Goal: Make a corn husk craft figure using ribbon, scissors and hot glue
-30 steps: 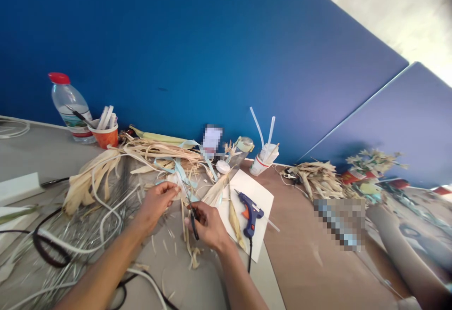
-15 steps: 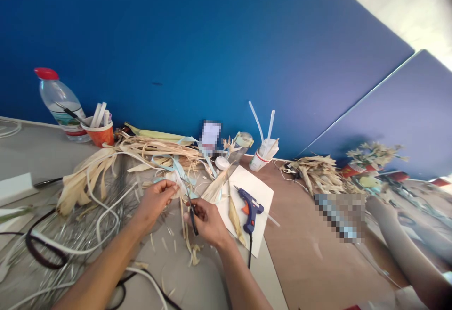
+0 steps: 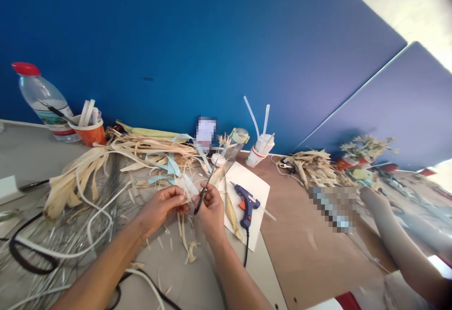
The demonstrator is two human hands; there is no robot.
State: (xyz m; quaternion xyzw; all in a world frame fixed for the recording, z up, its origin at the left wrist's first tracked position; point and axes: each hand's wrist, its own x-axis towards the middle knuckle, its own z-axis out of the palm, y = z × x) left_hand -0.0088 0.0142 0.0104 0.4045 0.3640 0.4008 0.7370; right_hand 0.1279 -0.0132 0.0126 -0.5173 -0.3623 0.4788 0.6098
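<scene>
My left hand point(image 3: 168, 205) pinches a thin whitish piece of corn husk point(image 3: 188, 186) between thumb and fingers. Closed around the handles of dark scissors point(image 3: 201, 200), my right hand point(image 3: 213, 213) is right beside it, close to the husk's right side. The blades point up and away; whether they touch the husk, I cannot tell. Below the hands lie husk scraps point(image 3: 191, 251). Light blue strips point(image 3: 172, 166) and a bundle of dry husks point(image 3: 141, 146) lie just beyond them.
To the right, a blue glue gun point(image 3: 248, 202) rests on a white sheet point(image 3: 259, 230). Thin wires point(image 3: 76, 239) and a white cable point(image 3: 91, 223) cover the left. A bottle point(image 3: 47, 102) and cups stand at the back. Far right is another person's arm point(image 3: 391, 230).
My right hand has turned the scissors so the blades now point up and right instead of up and left. The two hands are closer together, and the view has shifted slightly.
</scene>
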